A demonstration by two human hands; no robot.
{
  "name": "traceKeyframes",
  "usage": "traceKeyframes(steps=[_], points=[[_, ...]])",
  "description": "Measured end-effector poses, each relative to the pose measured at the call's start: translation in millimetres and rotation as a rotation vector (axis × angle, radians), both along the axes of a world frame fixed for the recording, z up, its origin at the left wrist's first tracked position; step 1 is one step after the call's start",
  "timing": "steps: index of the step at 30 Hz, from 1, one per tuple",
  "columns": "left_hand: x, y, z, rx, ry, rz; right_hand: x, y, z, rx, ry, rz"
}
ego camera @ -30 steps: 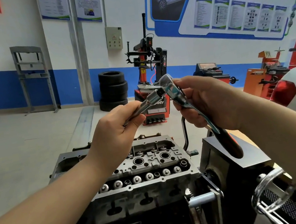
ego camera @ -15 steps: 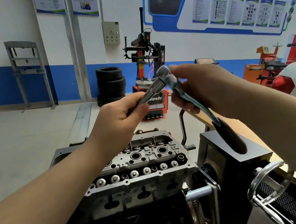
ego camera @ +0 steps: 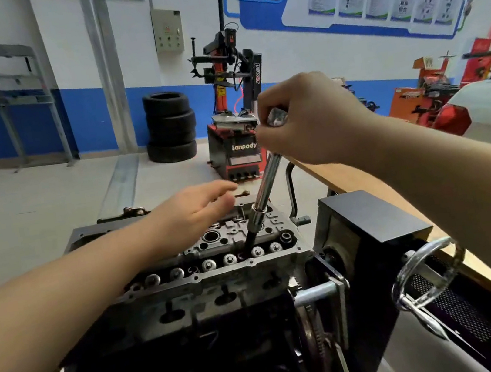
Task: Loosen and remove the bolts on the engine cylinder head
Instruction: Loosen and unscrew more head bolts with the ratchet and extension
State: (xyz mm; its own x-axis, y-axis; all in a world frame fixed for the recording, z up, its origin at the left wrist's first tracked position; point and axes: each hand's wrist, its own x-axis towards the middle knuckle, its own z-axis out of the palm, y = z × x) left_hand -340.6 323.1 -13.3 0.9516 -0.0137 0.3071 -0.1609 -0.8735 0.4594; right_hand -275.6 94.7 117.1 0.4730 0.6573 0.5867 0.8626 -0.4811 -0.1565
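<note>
The right hand [ego camera: 307,119] is clenched round the shiny head of a chrome ratchet wrench with a long steel extension bar [ego camera: 265,189], and this is the hand nearer the work. The bar's long axis slopes down and to the left from that fist, ending in a black socket [ego camera: 250,239] that dips into the recessed row along the near edge of the grey cast-aluminium engine cylinder head [ego camera: 219,272]. The target therefore lies below the fingers and slightly toward the person; whether the socket is fully seated on a bolt cannot be told, as its tip is hidden in the recess. The left hand [ego camera: 191,213] is released, its fingers straight and relaxed, hovering over the far left part of the head and grasping nothing. The round silver-capped bolts [ego camera: 209,264] sit in a line in that near trough, several on each side of the socket, and all look in place. In my judgement the next turn needs the bar brought closer to upright over the bolt.
</note>
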Motion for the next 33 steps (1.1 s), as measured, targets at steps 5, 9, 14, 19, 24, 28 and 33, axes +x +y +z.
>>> traceKeyframes(steps=[5, 9, 14, 19, 24, 28, 33], points=[[16.7, 21.5, -37.0, 0.418, 0.261, 0.194, -0.6, 8.3, -1.7, -0.029, -0.076, 0.011], [18.9, 24.7, -43.3, 0.398, 0.27, 0.192, -0.4, 15.3, -3.0, -0.05, -0.091, 0.049], [19.9, 22.7, -44.3, 0.405, 0.27, 0.197, 0.5, 20.8, -6.0, -0.102, -0.128, 0.052], [20.2, 19.7, -43.0, 0.427, 0.295, 0.207, 3.3, 25.5, -0.2, -0.135, -0.17, 0.051], [18.3, 18.3, -42.0, 0.419, 0.292, 0.197, 6.7, 28.8, -2.7, -0.142, -0.19, 0.061], [18.1, 19.2, -41.0, 0.401, 0.291, 0.201, 7.8, 34.0, -4.3, -0.135, -0.205, 0.076], [19.5, 21.3, -42.1, 0.371, 0.293, 0.201, 8.9, 37.7, 2.1, -0.215, -0.214, 0.214]])
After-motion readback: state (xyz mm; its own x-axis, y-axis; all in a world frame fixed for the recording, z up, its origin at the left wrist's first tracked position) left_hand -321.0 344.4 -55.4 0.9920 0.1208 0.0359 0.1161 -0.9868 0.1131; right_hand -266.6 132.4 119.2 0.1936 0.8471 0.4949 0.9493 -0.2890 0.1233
